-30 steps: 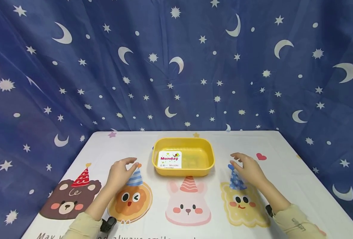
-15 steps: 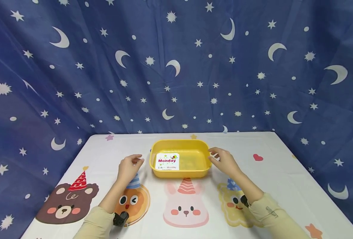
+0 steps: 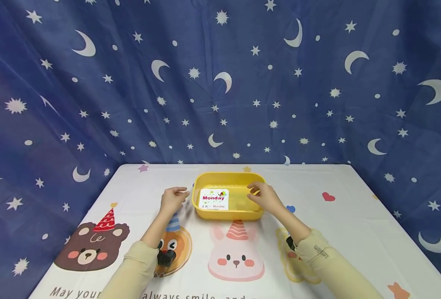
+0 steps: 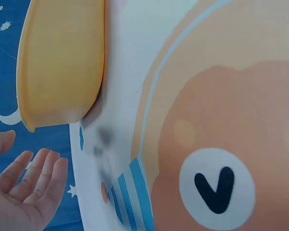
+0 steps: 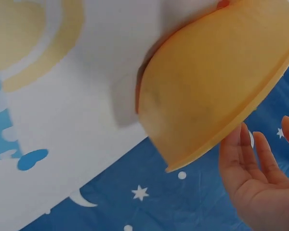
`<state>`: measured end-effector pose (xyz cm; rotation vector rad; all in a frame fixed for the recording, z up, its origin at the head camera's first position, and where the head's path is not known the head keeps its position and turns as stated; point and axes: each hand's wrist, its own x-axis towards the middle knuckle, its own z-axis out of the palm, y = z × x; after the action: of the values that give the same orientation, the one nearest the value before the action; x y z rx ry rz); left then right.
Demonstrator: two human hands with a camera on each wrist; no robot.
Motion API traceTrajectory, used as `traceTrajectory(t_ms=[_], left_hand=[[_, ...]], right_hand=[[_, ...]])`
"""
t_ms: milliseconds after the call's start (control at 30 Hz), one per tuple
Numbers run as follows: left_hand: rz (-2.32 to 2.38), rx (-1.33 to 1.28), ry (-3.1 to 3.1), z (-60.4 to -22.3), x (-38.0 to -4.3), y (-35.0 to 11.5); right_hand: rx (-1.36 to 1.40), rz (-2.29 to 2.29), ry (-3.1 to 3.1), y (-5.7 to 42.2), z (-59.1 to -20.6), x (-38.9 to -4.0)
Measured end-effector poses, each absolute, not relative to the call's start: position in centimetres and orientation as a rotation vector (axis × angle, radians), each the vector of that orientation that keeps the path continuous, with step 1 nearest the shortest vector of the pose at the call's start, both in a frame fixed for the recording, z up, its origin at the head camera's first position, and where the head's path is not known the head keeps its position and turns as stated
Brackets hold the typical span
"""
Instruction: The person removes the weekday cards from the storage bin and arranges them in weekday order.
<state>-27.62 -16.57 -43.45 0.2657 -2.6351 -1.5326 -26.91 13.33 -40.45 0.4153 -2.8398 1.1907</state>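
A yellow plastic bin (image 3: 229, 214) stands toward the back of the table, with a white card (image 3: 214, 199) printed "Monday" in its left part. My right hand (image 3: 266, 197) hangs over the bin's right end, thumb and fingers apart with nothing between them. In the right wrist view the right fingers (image 5: 231, 149) rise beside the bin's rim (image 5: 207, 150). Just left of the bin, my left hand (image 3: 172, 201) holds nothing. Its relaxed fingers (image 4: 47, 180) show apart from the bin's end (image 4: 62, 67) in the left wrist view.
A white tablecloth (image 3: 142, 286) printed with cartoon characters covers the table. Behind it and along both sides hangs a blue curtain (image 3: 190, 104) with white moons and stars. Dark wrist cameras (image 3: 165, 257) are worn at the cuffs.
My right hand has moved left, from beside the bin to over its right end. The left hand has come rightward, closer to the bin's left side. The bin and card stay put.
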Motion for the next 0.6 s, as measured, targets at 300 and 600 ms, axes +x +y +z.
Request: traceTrajectory(t_ms=[300, 600], left_hand=[[-1.844, 0.369, -2.636, -43.5, -28.3, -16.1], [-1.955, 0.408, -2.642, -43.0, -28.6, -15.5]], right_hand=[[0.413, 1.323, -2.912, 11.7, -40.7, -27.9], [0.287, 1.559, -2.975, 10.2, -41.0, -28.6]])
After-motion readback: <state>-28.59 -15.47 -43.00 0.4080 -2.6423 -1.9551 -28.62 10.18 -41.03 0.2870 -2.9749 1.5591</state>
